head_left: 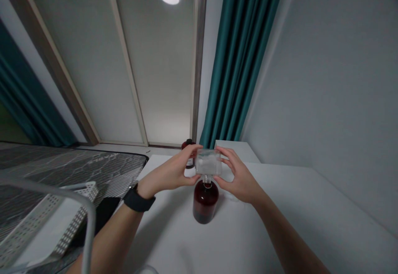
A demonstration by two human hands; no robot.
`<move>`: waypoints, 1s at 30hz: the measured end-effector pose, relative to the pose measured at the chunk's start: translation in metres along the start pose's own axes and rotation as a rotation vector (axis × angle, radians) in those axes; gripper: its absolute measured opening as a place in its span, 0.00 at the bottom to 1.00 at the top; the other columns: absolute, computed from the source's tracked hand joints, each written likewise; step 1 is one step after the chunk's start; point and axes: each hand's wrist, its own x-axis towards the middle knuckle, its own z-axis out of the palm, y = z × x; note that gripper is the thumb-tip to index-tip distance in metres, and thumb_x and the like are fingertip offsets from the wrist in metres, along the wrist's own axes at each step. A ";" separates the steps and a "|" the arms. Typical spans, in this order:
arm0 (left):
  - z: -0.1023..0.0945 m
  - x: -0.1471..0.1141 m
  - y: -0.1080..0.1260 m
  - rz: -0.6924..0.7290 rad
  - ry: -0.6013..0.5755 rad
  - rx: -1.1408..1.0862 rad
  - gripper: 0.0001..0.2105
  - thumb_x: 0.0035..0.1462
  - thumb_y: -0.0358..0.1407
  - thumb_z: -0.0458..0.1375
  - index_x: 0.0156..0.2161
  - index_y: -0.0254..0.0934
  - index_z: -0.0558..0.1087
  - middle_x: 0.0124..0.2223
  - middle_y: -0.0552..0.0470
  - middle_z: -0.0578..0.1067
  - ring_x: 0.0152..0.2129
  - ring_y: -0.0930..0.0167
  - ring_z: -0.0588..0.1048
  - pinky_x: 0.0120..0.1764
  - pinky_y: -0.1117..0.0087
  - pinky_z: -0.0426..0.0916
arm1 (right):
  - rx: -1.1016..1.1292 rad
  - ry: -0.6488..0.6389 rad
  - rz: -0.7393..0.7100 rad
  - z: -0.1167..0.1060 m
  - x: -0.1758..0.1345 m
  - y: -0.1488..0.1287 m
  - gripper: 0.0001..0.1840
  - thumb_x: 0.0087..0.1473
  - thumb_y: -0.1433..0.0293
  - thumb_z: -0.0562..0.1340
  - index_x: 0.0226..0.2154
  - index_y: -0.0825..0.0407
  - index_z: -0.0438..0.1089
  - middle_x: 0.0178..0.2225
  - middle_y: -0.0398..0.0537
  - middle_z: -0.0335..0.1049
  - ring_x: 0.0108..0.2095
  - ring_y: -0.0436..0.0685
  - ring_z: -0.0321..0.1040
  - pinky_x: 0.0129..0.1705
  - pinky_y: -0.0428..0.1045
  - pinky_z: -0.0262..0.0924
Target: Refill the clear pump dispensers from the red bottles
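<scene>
Between my two hands is a small clear glass bottle (208,163), tipped neck-down. My left hand (182,168), with a dark watch on its wrist, grips its left side with thumb and fingers. From the right, my right hand (238,178) grips it the same way. Directly below stands a brown glass bottle (205,205), upright and uncapped on the white table (199,249). The clear bottle's neck is at the brown bottle's mouth; I cannot tell whether they touch. Partly hidden behind my left hand is a second brown bottle (188,142) with a black cap.
A white perforated basket (74,214) lies to the left, beside the table. A pale curved tube (90,232) crosses the left foreground. Behind the table is a white box-like surface (238,150), below a teal curtain (242,58). A wall (342,79) borders the right side.
</scene>
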 end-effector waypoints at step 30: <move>-0.003 -0.002 0.007 0.009 0.018 0.061 0.34 0.53 0.31 0.63 0.62 0.43 0.53 0.61 0.42 0.64 0.55 0.57 0.69 0.57 0.51 0.67 | -0.015 0.000 -0.020 -0.004 0.000 -0.010 0.39 0.50 0.76 0.64 0.61 0.40 0.55 0.60 0.50 0.56 0.63 0.64 0.55 0.63 0.63 0.57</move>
